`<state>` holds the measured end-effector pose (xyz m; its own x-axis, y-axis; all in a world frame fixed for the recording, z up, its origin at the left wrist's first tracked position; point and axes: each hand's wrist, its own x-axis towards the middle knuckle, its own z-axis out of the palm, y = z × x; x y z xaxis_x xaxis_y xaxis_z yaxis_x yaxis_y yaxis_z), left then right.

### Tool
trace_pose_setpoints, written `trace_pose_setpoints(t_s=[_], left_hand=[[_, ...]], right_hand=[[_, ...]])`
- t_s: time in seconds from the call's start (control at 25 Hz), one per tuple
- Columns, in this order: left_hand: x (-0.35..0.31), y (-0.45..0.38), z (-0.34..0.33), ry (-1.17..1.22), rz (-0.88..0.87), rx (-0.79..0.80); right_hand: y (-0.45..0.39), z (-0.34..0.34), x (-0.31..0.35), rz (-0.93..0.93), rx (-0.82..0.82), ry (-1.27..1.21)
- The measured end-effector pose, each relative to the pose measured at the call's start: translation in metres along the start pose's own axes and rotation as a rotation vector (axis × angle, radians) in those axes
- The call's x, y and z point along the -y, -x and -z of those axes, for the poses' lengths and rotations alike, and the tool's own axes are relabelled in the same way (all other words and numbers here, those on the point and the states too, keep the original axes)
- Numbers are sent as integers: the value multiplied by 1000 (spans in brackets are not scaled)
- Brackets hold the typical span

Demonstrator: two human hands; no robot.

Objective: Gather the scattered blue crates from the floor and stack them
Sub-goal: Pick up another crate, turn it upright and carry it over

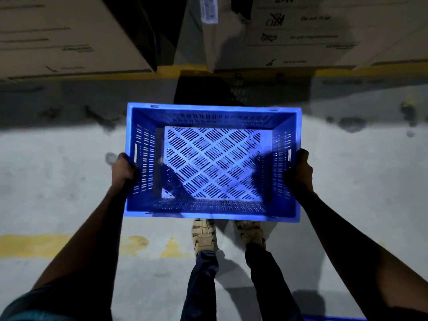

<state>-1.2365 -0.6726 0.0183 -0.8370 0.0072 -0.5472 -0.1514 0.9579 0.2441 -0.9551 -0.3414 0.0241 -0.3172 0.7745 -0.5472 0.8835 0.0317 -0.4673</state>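
Tan sandals (205, 232) on grey concrete floor (58, 181). Left hand (124, 169) and right hand (301, 169) have fingers curled around short ends of empty blue slotted plastic crate (213, 163), carried level above floor for balance; stacked brown cardboard boxes (69, 35) beyond.

No legible text anywhere. Right carton (324, 31): handling pictograms with print lines beside, blurred past reading. Left carton (69, 35): dark print lines, unreadable. White label (208, 9) on middle carton (220, 42): print too small to read. Crate (213, 158): no markings visible.
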Motion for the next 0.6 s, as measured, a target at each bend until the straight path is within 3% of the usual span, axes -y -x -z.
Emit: trace_pose_setpoints(t_s=[0.4, 0.6], left_hand=[[26, 27, -19, -56, -42, 55], [30, 47, -21, 10, 90, 47]], right_hand=[[17, 0, -23, -59, -2, 11], [40, -3, -30, -76, 28, -38]])
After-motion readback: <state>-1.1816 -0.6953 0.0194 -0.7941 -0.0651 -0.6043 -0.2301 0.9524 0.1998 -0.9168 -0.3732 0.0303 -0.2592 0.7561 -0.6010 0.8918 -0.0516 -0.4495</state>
